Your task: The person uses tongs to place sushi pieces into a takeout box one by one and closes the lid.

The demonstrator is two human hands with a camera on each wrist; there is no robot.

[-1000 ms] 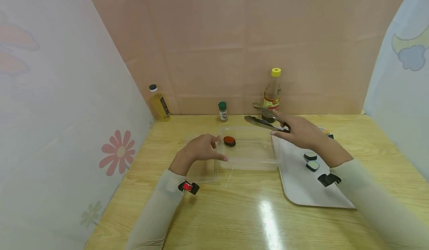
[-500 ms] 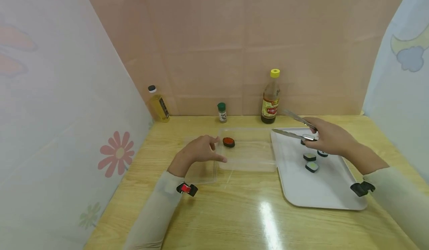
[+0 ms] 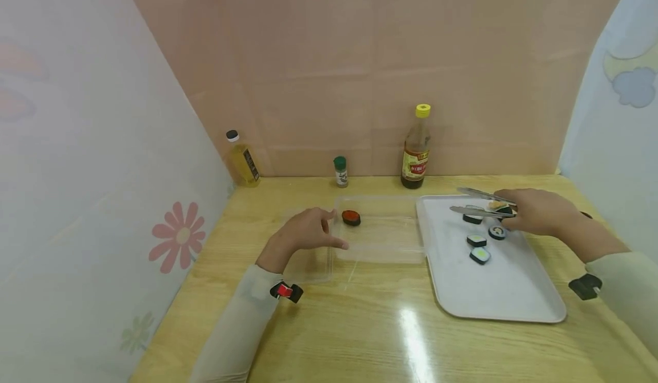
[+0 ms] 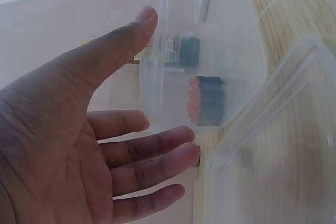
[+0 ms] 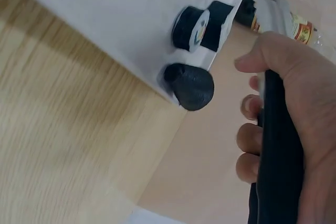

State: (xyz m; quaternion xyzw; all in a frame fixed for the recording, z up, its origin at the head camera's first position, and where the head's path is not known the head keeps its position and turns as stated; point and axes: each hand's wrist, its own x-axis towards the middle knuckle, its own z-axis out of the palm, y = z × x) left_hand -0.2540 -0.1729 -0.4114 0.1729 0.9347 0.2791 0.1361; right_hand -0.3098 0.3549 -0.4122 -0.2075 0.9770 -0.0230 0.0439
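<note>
My left hand [image 3: 308, 229] reaches to the left end of a clear plastic container [image 3: 382, 254], thumb and fingers spread at its edge. Inside the container, at that end, sits one red-topped sushi piece [image 3: 352, 218] with a dark wrap. My right hand [image 3: 540, 212] grips metal tongs [image 3: 478, 212] by their black handle [image 5: 281, 150]. The tongs' arms stand apart over the far part of a white tray [image 3: 504, 291], pointing left, with nothing between the tips. Several sushi pieces lie on the tray, among them a round roll [image 3: 497, 233] and a dark-wrapped piece [image 5: 191, 87] near its edge.
A clear plastic lid-like part [image 3: 308, 271] lies left of the container, under my left hand. Along the back wall stand an oil bottle [image 3: 245, 163], a green-capped shaker [image 3: 341, 173] and a yellow-capped sauce bottle [image 3: 415, 154]. A wooden table [image 3: 360, 331] bears everything.
My right hand has moved right with the tongs, from over the container to over the tray's far part, uncovering several sushi pieces. My left hand has stayed at the container.
</note>
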